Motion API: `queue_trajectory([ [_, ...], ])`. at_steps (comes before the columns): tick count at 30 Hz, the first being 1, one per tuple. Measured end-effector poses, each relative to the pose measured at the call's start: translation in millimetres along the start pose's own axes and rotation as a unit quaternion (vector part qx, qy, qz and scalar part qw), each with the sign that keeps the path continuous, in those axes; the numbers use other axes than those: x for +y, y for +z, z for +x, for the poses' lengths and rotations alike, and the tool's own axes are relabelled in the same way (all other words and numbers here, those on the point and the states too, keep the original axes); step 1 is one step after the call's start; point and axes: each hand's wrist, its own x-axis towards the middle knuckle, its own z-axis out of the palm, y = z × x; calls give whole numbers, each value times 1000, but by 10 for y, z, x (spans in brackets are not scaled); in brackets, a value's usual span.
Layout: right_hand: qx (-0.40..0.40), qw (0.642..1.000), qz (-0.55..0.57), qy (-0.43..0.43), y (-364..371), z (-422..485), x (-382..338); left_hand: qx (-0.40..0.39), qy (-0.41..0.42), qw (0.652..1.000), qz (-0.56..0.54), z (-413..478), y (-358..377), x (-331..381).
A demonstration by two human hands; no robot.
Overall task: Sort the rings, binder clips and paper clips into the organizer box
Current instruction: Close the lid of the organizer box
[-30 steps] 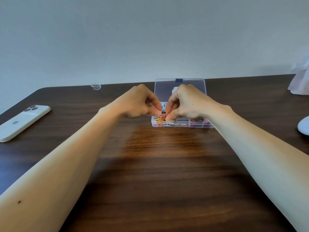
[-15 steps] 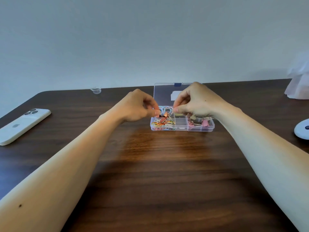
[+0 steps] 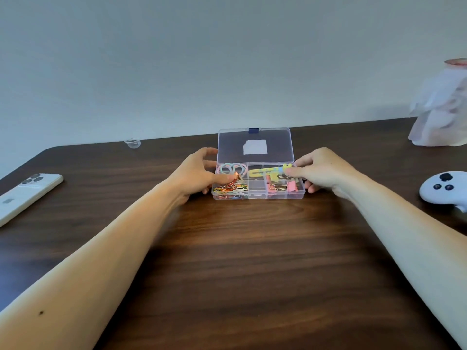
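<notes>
The clear organizer box [image 3: 257, 196] stands on the dark wooden table with its lid [image 3: 255, 137] raised at the back. Pastel rings [image 3: 232, 169] lie in the back-left compartment, coloured paper clips [image 3: 230, 191] in the front-left one, and pink and yellow binder clips [image 3: 283, 185] on the right. A yellow and blue strip [image 3: 267, 171] lies across the back middle. My left hand [image 3: 199, 173] is at the box's left end, fingers spread and thumb tip over the paper clips. My right hand [image 3: 324, 170] clasps the right end, fingers on top and thumb at the front corner.
A white phone [image 3: 25, 193] lies at the left table edge. A white controller [image 3: 444, 188] sits at the right, with a pale plastic bag [image 3: 442, 109] behind it. A small clear cap [image 3: 132, 143] rests near the back edge.
Both hands were pinched together over the box's left compartments. They have moved apart to the box's two ends, and the rings now lie in the back-left compartment.
</notes>
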Motion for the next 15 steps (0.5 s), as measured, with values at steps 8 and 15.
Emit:
queue_trajectory([
  [8, 2, 1000, 16, -5, 17, 5, 8, -15, -6, 1000, -13, -40, -7, 32],
  [15, 10, 999, 45, -15, 15, 16, 32, 27, -59, 986, -153, 1, -28, 0],
])
